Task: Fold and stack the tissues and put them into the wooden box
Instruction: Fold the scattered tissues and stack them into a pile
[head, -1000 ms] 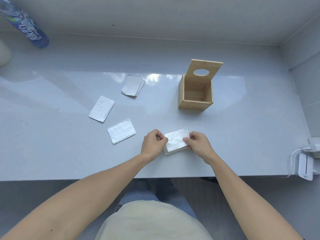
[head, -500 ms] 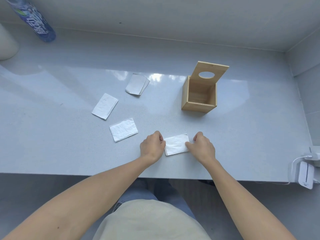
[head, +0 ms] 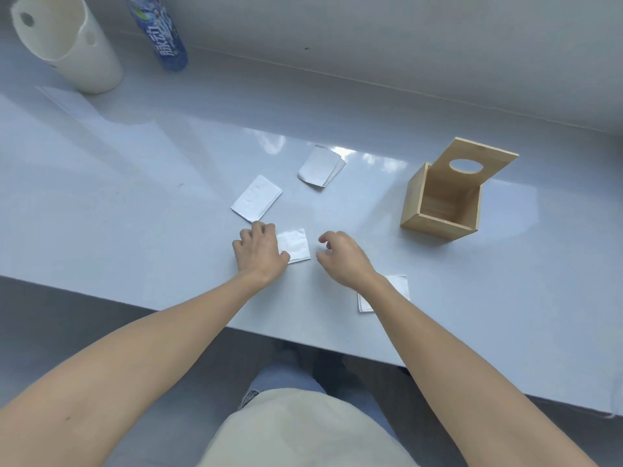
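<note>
Several white tissues lie on the pale table [head: 135,203]. My left hand [head: 259,256] rests on the left end of one flat tissue [head: 295,246], fingers bent over it and thumb on its near edge. Just right of that tissue, my right hand [head: 340,259] hovers with curled, parted fingers and holds nothing. A folded tissue stack [head: 399,286] lies near the front edge, partly hidden under my right forearm. Two more tissues [head: 257,202] [head: 322,166] lie farther back. The wooden box [head: 413,200] stands at the right, empty as far as I see, its lid with an oval hole raised.
A white cylindrical container [head: 70,52] and a blue bottle [head: 167,38] stand at the back left by the wall. The table's front edge runs diagonally just behind my forearms.
Both hands have let go of the folded stack and moved left. My left hand has landed on the loose tissue. The view has swung to the left.
</note>
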